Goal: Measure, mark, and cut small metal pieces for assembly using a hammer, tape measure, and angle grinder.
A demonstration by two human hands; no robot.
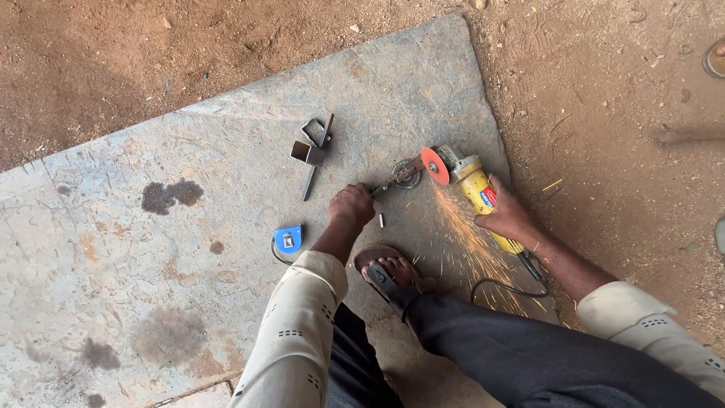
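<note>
A big grey stone slab lies on reddish dirt ground, stained with dark patches. The person crouches at its near edge, one sandalled foot planted on the slab. The right hand is wrapped tight around the yellow body of an angle grinder, whose orange disc meets a small metal piece on the slab; sparks spray back toward the person. The left hand is closed in a fist just beside that piece, gripping its near end. The grinder's black cord loops by the leg. Farther up the slab sit short square tube offcuts with a thin rod. A small blue tape measure lies near the left wrist.
</note>
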